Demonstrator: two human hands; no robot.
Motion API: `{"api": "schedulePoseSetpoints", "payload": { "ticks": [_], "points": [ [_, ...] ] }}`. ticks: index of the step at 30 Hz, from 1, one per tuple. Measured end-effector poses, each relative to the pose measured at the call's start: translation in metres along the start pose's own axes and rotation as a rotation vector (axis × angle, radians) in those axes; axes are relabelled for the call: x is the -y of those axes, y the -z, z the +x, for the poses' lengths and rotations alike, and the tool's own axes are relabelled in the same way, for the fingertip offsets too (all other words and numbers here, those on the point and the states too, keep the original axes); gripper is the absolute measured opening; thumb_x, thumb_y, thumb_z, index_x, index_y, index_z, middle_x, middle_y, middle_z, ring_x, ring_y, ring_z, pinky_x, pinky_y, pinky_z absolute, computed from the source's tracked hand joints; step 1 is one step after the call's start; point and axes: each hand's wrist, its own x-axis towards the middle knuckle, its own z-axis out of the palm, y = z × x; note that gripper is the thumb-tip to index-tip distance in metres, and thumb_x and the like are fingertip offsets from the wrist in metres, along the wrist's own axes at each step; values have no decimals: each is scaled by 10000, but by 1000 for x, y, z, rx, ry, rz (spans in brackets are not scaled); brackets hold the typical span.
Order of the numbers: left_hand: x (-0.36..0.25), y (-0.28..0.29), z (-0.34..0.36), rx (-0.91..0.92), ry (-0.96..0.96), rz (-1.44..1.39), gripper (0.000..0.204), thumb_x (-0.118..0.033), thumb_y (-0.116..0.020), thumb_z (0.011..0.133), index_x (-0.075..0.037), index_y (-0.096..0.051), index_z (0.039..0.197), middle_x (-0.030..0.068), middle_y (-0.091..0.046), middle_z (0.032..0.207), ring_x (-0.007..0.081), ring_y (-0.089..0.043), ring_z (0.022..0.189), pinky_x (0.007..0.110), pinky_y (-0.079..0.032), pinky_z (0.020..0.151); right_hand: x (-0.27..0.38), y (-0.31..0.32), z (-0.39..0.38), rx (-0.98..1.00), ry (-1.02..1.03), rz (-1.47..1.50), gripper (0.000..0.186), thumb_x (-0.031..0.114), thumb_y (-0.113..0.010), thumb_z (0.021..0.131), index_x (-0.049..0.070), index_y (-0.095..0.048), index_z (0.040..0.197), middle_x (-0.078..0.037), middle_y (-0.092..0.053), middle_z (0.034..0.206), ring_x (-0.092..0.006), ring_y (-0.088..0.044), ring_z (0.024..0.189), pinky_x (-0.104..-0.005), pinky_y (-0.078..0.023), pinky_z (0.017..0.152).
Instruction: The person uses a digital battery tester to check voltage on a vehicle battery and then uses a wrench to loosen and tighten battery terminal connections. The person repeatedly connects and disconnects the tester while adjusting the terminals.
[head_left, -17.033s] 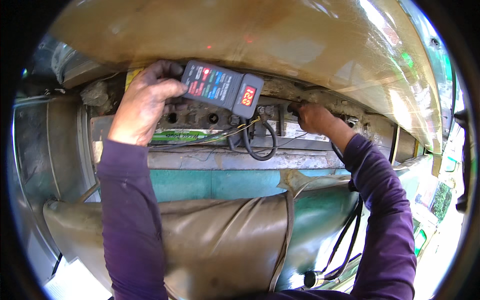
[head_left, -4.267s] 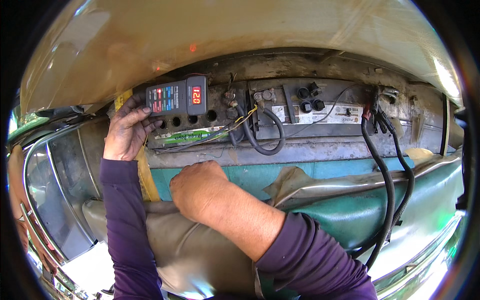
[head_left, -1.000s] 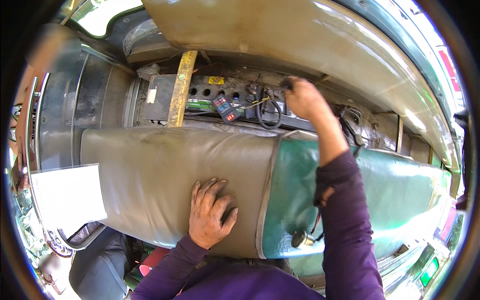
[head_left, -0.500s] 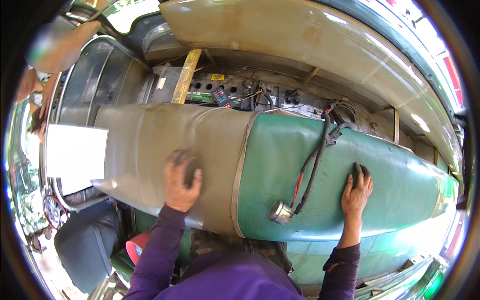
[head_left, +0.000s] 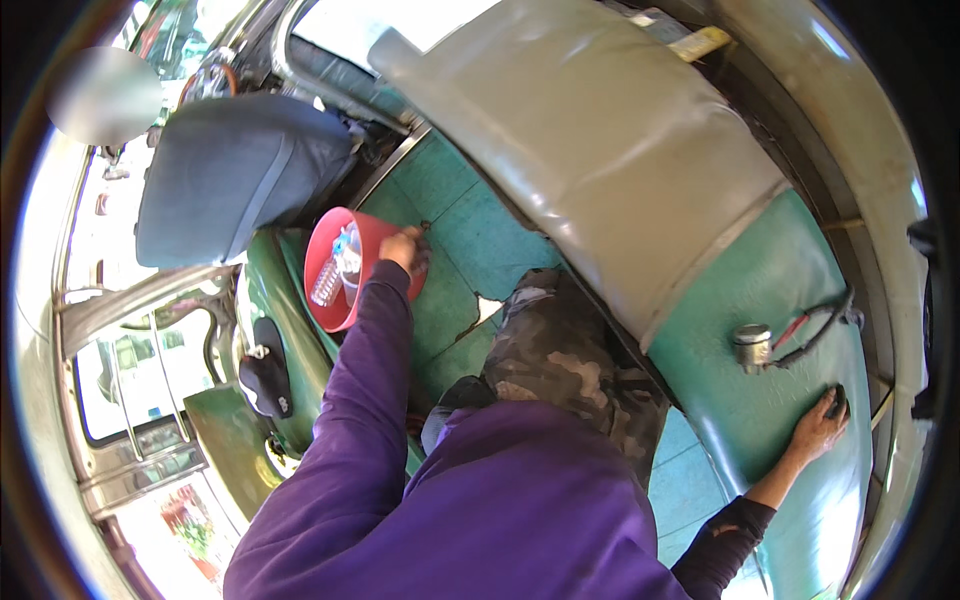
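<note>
My left hand is against the outer side of a red plastic bucket. Its fingers bend down away from view and are dark, so their grip is unclear. In the bucket lies a clear plastic bottle among whitish plastic. My right hand rests on a green padded seat cushion, its fingers stretched out and dark at the tips. On that cushion, apart from the hand, a silver metal cylinder is attached to black and red cables.
A brown cushion cover adjoins the green part. To the left stand a grey seat back and a green bench bearing a dark shoe-like item. Green tiled floor with a broken patch lies beside my legs.
My view has turned down and left. My left hand has gone from the brown cover to the red bucket. The right hand stays on the green cushion.
</note>
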Motion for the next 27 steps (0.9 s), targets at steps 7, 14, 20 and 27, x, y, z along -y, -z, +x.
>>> {"api": "schedulePoseSetpoints", "payload": {
  "ticks": [7, 14, 20, 27],
  "points": [
    [172, 35, 0, 455, -234, 1336, 342, -180, -512, 973, -219, -725, 1238, 173, -739, 1047, 308, -717, 994, 421, -572, 879, -20, -15, 4, 14, -11, -49, 571, 552, -501, 1010, 114, -649, 1346, -183, -605, 1328, -398, -549, 1234, -510, -436, 1045],
    [201, -6, 23, 452, -130, 1141, 357, -238, -671, 909, -64, -705, 1219, 175, -724, 1086, 296, -700, 948, 407, -551, 799, 4, 15, -8, 197, 15, 152, 529, 429, -537, 1026, 28, -603, 1365, -249, -555, 1403, -427, -506, 1299, -477, -398, 1111],
    [103, -76, 28, 586, -274, 918, 342, -172, -693, 903, -39, -654, 1215, 107, -728, 991, 227, -703, 789, 373, -538, 626, -7, 102, -115, 283, 45, 234, 459, 194, -642, 949, 36, -564, 1373, -225, -542, 1380, -405, -502, 1294, -466, -400, 1105],
    [12, -125, 60, 721, -484, 989, 381, -95, -699, 852, 43, -647, 1203, 150, -718, 1002, 215, -673, 737, 355, -558, 669, -76, 96, -337, 50, -795, 110, 488, 184, -702, 879, -3, -576, 1312, -291, -539, 1223, -450, -541, 1157, -491, -445, 1022]
  ]
}}
